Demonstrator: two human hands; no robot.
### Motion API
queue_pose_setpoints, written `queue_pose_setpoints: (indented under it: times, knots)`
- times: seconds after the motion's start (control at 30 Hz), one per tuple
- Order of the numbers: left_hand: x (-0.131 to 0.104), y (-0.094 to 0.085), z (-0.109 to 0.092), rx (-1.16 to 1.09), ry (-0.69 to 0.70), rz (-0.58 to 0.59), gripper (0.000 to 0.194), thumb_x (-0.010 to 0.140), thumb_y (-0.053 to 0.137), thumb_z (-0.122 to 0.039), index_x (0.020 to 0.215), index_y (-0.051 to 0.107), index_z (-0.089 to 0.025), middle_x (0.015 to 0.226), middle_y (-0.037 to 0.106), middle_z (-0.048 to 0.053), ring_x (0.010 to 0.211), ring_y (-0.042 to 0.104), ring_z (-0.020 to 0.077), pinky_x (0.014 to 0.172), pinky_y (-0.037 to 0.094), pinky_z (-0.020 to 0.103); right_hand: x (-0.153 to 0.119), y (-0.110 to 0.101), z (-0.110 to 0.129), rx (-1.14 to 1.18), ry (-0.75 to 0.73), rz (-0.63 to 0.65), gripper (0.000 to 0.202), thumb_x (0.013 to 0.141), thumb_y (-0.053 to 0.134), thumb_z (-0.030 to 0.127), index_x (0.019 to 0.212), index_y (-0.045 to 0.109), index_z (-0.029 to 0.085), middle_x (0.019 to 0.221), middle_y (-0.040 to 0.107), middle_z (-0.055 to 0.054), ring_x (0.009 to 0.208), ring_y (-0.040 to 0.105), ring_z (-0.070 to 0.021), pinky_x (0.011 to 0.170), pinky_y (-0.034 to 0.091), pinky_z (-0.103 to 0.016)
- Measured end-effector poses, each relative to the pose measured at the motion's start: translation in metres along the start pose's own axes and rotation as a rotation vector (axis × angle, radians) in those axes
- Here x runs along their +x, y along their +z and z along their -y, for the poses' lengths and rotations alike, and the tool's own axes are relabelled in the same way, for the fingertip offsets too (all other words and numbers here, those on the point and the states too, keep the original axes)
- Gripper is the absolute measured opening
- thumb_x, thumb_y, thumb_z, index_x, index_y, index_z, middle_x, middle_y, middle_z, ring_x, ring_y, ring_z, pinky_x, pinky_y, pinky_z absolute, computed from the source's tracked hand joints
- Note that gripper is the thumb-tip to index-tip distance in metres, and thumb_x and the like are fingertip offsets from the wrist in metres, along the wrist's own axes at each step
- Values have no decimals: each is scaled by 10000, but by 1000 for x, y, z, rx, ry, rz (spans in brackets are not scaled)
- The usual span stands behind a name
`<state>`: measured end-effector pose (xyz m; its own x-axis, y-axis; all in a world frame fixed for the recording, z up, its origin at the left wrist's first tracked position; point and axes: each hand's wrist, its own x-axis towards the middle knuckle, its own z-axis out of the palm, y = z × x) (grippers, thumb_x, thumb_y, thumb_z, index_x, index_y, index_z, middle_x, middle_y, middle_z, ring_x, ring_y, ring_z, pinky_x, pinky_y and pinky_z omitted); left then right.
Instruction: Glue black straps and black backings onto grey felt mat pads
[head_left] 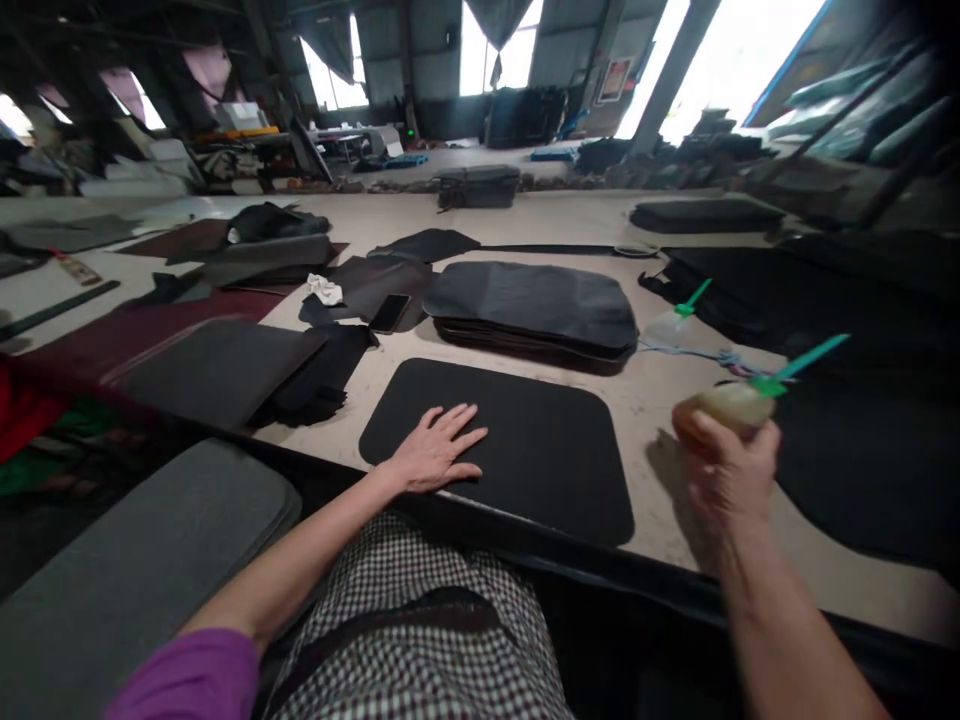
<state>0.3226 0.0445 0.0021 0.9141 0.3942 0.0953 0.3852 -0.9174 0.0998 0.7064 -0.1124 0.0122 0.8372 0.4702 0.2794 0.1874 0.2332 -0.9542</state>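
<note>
A black panel with rounded corners [540,440] lies flat at the table's front edge. My left hand [439,450] rests on its left part, fingers spread and palm down, holding nothing. To the right of the panel, my right hand [724,465] is wrapped round a squeeze bottle [731,408] of yellowish-brown liquid with a green nozzle. The bottle is tilted, its nozzle pointing up and to the right, above the table. Behind the panel sits a stack of similar dark panels [532,305].
A second green-tipped bottle [667,325] stands beside some cord. Black sheets [877,440] cover the right side. Left of the stack are a phone [390,313], a crumpled white cloth [325,290] and dark scraps. Grey panels [150,530] lie at the lower left, below the table edge.
</note>
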Motion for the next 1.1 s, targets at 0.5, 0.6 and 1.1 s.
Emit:
queue_pose_setpoints:
  times: [0.5, 0.6, 1.1]
  knots:
    - [-11, -3, -1, -199, -62, -5, 681, 1009, 351, -705, 1591, 379, -352, 1600, 502, 40, 1464, 462, 276, 1248, 248, 485, -131, 186, 64, -67, 94, 866, 662, 715, 864, 562, 1217, 571, 245, 1206, 692, -85, 1147, 670, -314, 1034, 549, -466]
    - [-12, -2, -1, -250, -107, 12, 705, 1001, 357, -715, 1593, 388, -333, 1608, 488, 59, 1413, 522, 300, 1190, 363, 455, -141, 204, 50, -151, 62, 878, 581, 817, 766, 606, 1226, 547, 257, 1204, 684, -71, 1136, 666, -296, 1013, 550, -448]
    - [-5, 24, 4, -259, -85, -124, 706, 970, 571, -520, 1568, 423, -175, 1614, 467, 95, 1532, 355, 325, 1287, 277, 400, -150, 243, 65, -295, -325, 1175, 540, 844, 745, 565, 1241, 529, 270, 1187, 614, -93, 1062, 635, -303, 957, 554, -448]
